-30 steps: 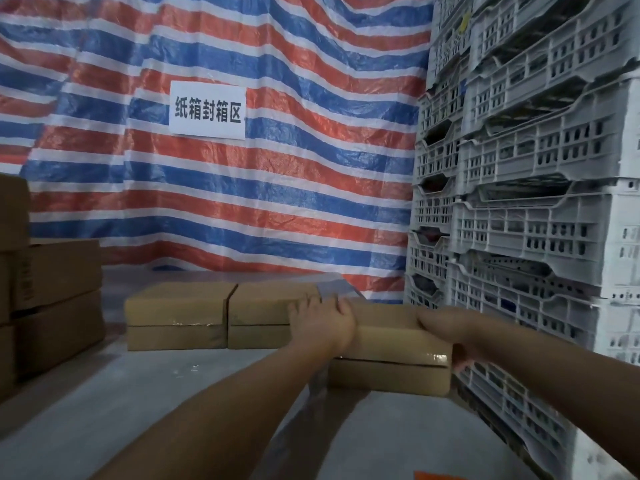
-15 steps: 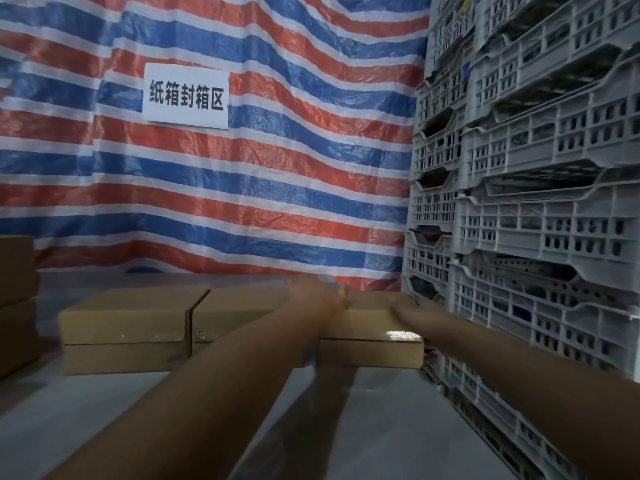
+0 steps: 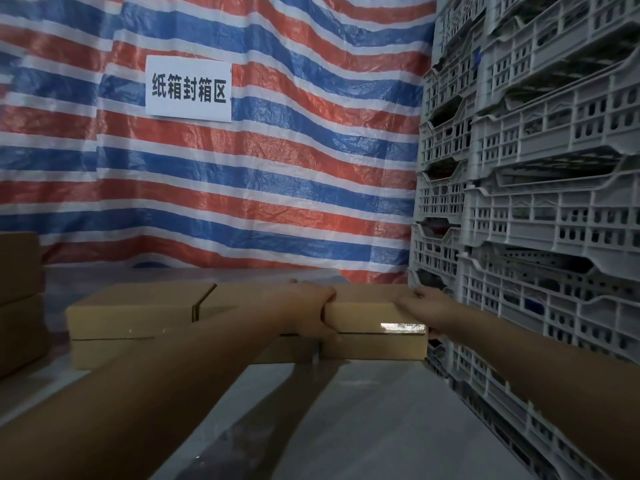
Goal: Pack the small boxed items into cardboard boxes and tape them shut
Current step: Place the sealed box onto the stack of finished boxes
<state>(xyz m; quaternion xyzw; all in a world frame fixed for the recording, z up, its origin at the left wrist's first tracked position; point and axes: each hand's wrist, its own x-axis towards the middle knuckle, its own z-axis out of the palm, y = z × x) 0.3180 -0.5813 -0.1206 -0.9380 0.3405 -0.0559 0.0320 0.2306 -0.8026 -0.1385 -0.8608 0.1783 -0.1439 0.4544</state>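
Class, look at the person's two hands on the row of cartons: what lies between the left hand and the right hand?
In the head view, the taped cardboard box spans the stretch: the left hand grips its left end and the right hand holds its right end.

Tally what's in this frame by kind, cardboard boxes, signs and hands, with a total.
Cardboard boxes: 5, three in the floor row, two stacked at the left edge
Signs: 1
Hands: 2, left hand, right hand
Total: 8
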